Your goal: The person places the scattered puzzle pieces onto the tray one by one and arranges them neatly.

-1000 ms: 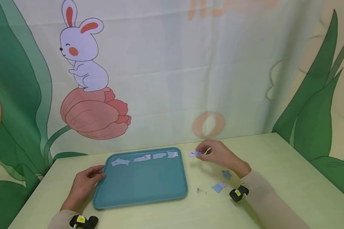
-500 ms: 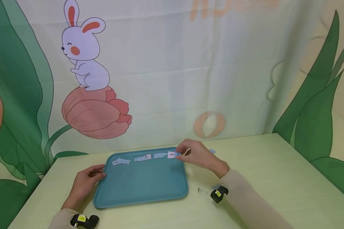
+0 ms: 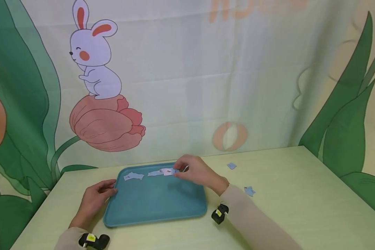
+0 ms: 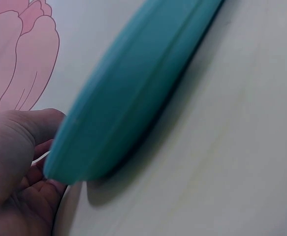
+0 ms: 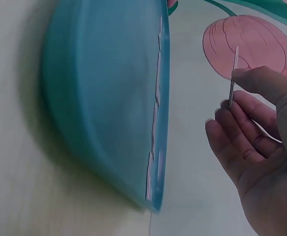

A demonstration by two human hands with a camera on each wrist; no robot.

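Note:
My right hand (image 3: 200, 173) hovers over the far side of a teal tray (image 3: 153, 205). Between thumb and fingers it pinches a flat, pale blue and white puzzle piece (image 3: 167, 172). The right wrist view shows this piece edge-on as a thin strip, apart from the tray. A row of similar pieces lies along the tray's far rim, among them one piece (image 3: 133, 176) at the left; the held piece and hand partly hide the others. On the left, my left hand (image 3: 92, 201) grips the tray's rim (image 4: 99, 113), thumb and fingers on either side of it.
Two loose pieces lie on the table right of the tray: a small blue one (image 3: 232, 166) at the back and a jagged blue one (image 3: 249, 191) nearer. A printed cloth (image 3: 175, 86) with a rabbit hangs behind the table. Wrist cameras sit on both sleeves.
My right hand has carried the pinched piece leftward from the table to over the tray. The loose pieces have come out from behind the arm. My left hand stays on the rim.

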